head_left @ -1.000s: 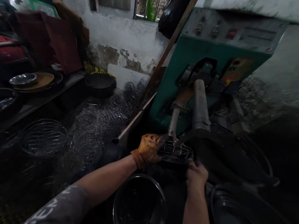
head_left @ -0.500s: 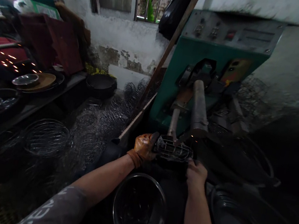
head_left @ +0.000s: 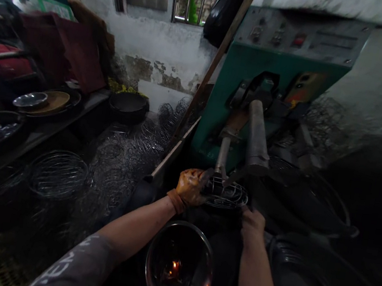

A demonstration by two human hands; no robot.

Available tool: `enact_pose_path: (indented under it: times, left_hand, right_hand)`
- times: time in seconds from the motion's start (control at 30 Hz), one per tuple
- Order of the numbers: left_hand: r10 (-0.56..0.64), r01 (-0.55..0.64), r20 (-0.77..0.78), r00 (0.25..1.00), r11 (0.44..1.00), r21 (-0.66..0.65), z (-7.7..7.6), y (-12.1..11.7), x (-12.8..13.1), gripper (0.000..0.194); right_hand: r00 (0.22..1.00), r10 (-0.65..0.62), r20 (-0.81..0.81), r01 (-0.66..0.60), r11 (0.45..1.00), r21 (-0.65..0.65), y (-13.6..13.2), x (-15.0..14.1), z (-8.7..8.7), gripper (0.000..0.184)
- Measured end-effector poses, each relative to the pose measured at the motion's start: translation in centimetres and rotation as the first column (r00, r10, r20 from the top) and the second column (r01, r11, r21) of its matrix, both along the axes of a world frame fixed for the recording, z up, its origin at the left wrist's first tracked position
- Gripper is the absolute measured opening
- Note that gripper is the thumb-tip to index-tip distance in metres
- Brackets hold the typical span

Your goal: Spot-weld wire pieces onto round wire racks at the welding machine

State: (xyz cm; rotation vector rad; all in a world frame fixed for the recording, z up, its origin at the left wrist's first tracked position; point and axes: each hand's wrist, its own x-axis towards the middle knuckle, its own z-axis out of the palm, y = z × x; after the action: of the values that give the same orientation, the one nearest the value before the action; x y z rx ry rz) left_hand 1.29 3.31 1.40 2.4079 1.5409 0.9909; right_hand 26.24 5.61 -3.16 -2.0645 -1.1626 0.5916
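My left hand point(head_left: 190, 187), in an orange glove, grips the left side of a round wire basket point(head_left: 226, 195). My right hand point(head_left: 252, 224), bare, holds the basket's right edge with closed fingers. The basket sits under the tip of the metal arm point(head_left: 258, 137) of a green welding machine point(head_left: 260, 76). A thinner lower rod point(head_left: 223, 153) reaches down to the basket's rim.
A shiny metal bowl point(head_left: 178, 263) sits just below my forearms, with orange glints inside. Wire baskets point(head_left: 57, 173) and loose wire rings point(head_left: 139, 146) pile up at the left. Dark basins point(head_left: 128, 105) and plates point(head_left: 42, 101) stand on a left bench. A wooden pole point(head_left: 216, 57) leans against the machine.
The wire basket has turned slightly under the arm tip while both hands keep their grip. The sparks seen half a second ago are gone; orange reflections now show in the bowl.
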Motion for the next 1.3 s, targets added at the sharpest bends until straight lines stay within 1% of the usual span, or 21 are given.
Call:
enact_pose_path:
  times: [0.1,0.17,0.23,0.27,0.3,0.37,0.4,0.43,0.47,0.5,0.57,0.63,0.7,0.77,0.83,0.93,1.07,1.2,1.3]
  left_hand:
    - [0.047,-0.048,-0.012,0.999,0.999,-0.018,0.3,-0.7,-0.3,0.089]
    - [0.119,-0.122,-0.047,0.992,0.989,-0.079,0.4,-1.3,-0.9,0.096]
    - [0.188,-0.211,-0.128,0.974,0.957,-0.198,0.5,-1.6,-1.7,0.101]
    - [0.21,-0.25,-0.172,0.962,0.932,-0.261,0.6,-1.7,-2.0,0.1]
    - [0.22,-0.278,-0.207,0.953,0.908,-0.313,0.7,-1.7,-2.3,0.097]
    - [0.209,-0.29,-0.242,0.947,0.882,-0.371,0.9,-1.5,-2.6,0.088]
    - [0.201,-0.285,-0.246,0.948,0.88,-0.38,1.0,-1.4,-2.6,0.084]
    - [0.194,-0.28,-0.248,0.949,0.881,-0.382,1.1,-1.3,-2.6,0.079]
    - [0.19,-0.277,-0.251,0.949,0.884,-0.378,1.2,-1.2,-2.6,0.074]
    - [0.183,-0.27,-0.254,0.95,0.89,-0.368,1.3,-1.1,-2.6,0.07]
    - [0.165,-0.239,-0.24,0.957,0.917,-0.321,1.3,-1.0,-2.6,0.065]
    - [0.12,-0.164,-0.194,0.974,0.959,-0.23,1.0,-0.9,-2.6,0.073]
    - [0.064,-0.08,-0.131,0.989,0.989,-0.125,0.7,-0.8,-2.5,0.084]
    - [0.02,-0.023,-0.074,0.997,0.999,-0.043,0.4,-0.6,-2.2,0.086]
    - [0.006,-0.006,-0.031,0.999,1.0,0.001,0.4,-0.5,-1.7,0.081]
    - [0.008,-0.008,-0.007,1.0,1.0,0.022,0.7,-0.3,-1.2,0.076]
    - [0.002,-0.002,-0.001,1.0,1.0,0.018,1.0,-0.2,-0.8,0.071]
    - [0.02,-0.02,0.006,1.0,1.0,-0.001,0.9,-0.6,-0.7,0.078]
    - [0.106,-0.107,-0.02,0.994,0.991,-0.081,1.0,-1.3,-0.9,0.088]
  right_hand:
    - [1.0,0.007,0.008,-0.007,0.997,-0.082,-0.7,0.2,1.0,0.032]
    - [0.997,0.036,0.069,-0.028,0.993,-0.115,-1.7,0.3,2.2,0.027]
    - [0.974,0.097,0.207,-0.084,0.994,-0.073,-3.2,-0.2,3.9,0.028]
    - [0.949,0.134,0.286,-0.134,0.991,-0.019,-3.9,-0.8,4.8,0.031]
    - [0.924,0.169,0.343,-0.192,0.981,0.035,-4.6,-1.7,5.7,0.034]
    - [0.89,0.246,0.384,-0.308,0.945,0.108,-5.7,-4.4,7.4,0.034]
    - [0.865,0.314,0.39,-0.381,0.918,0.107,-6.0,-6.0,8.1,0.033]
    - [0.842,0.365,0.397,-0.428,0.9,0.081,-6.2,-7.5,8.7,0.033]
    - [0.82,0.403,0.405,-0.454,0.89,0.034,-6.3,-8.9,9.1,0.032]
    - [0.807,0.419,0.415,-0.453,0.891,-0.018,-6.3,-10.1,9.5,0.032]
    - [0.803,0.4,0.441,-0.398,0.912,-0.102,-6.1,-11.3,9.8,0.031]
    - [0.812,0.351,0.467,-0.329,0.935,-0.13,-5.9,-11.3,9.8,0.03]
    - [0.817,0.313,0.484,-0.289,0.949,-0.126,-5.7,-10.6,9.6,0.028]
    - [0.817,0.283,0.503,-0.258,0.959,-0.12,-5.4,-9.7,9.3,0.028]
    - [0.808,0.263,0.527,-0.239,0.964,-0.116,-5.1,-9.0,9.1,0.028]
    - [0.799,0.265,0.54,-0.238,0.964,-0.122,-4.7,-8.6,9.0,0.029]
    - [0.811,0.273,0.517,-0.232,0.962,-0.144,-4.5,-8.6,9.1,0.03]
    - [0.82,0.269,0.506,-0.222,0.963,-0.154,-4.5,-8.8,9.4,0.03]
    - [0.823,0.267,0.501,-0.21,0.963,-0.167,-4.6,-9.0,9.5,0.03]
